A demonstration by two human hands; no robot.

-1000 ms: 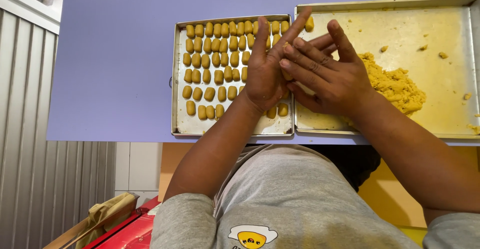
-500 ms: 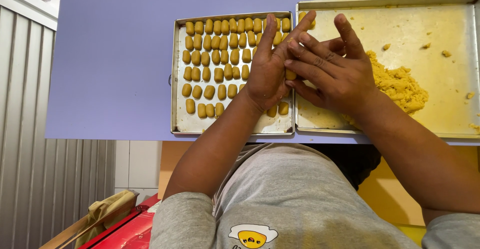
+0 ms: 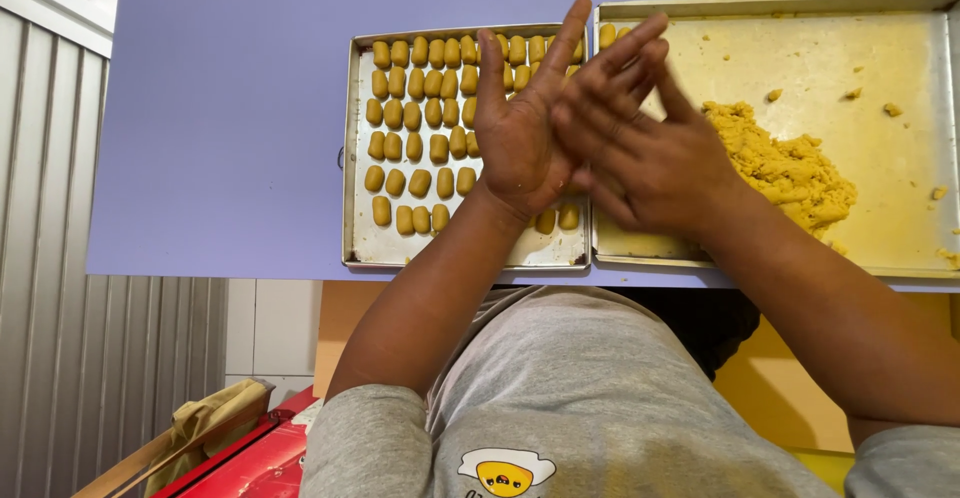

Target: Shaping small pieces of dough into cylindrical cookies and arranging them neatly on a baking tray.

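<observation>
Since half a second ago, my right hand [image 3: 650, 153] has slid back across my left hand [image 3: 525, 123], so its fingers now point up and left over the left palm rather than lying square on it. Both hands are pressed flat together, palm to palm, fingers stretched out straight; I cannot tell whether a piece of dough sits between them, as the palms hide whatever is there.

They hover above the seam where two metal trays meet on the lilac table [image 3: 230, 118]. Under my left hand lies the left tray [image 3: 352, 158], filled with rows of small oblong dough pieces [image 3: 420, 113], set close side by side; a few more show just below my wrist near the tray's front edge. Beside it, touching edge to edge, lies the right tray [image 3: 900, 38], smeared yellow, with a crumbly heap of yellow dough [image 3: 785, 163] just beyond my right hand and stray crumbs scattered about. My grey shirt [image 3: 560, 398] fills the bottom of the view.
</observation>
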